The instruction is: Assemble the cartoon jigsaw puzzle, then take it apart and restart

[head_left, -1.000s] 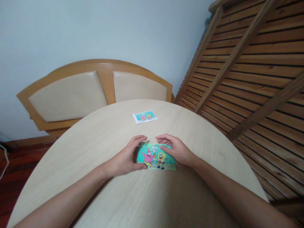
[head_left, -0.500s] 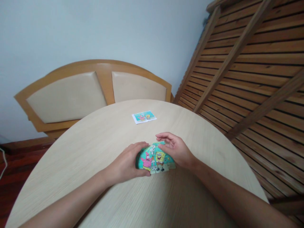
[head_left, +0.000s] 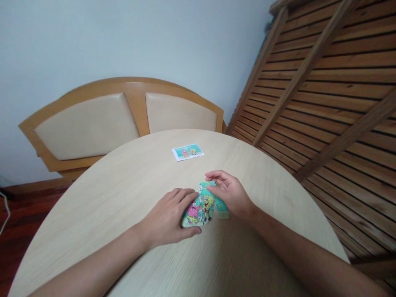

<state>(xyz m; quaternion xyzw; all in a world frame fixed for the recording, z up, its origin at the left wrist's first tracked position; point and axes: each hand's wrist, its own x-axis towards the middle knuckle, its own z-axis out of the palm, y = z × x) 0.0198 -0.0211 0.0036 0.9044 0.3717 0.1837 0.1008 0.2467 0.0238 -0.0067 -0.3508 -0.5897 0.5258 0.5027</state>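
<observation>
A small cartoon jigsaw puzzle (head_left: 202, 206) with a teal background lies on the round pale wooden table (head_left: 117, 189), buckled and breaking into pieces in the middle. My left hand (head_left: 168, 216) curls round its left edge, thumb along the near side. My right hand (head_left: 230, 194) cups the right side, fingertips pressing on the top pieces. The two hands squeeze the puzzle between them.
A small printed card (head_left: 187, 152) with the same cartoon picture lies farther back on the table. Behind the table a padded wooden headboard (head_left: 89, 123) leans on the blue wall. A slatted wooden bed frame (head_left: 324, 86) stands tilted at the right.
Both hands have pushed inward toward each other. The puzzle, flat a second ago, has crumpled and narrowed, and its pieces are coming apart.
</observation>
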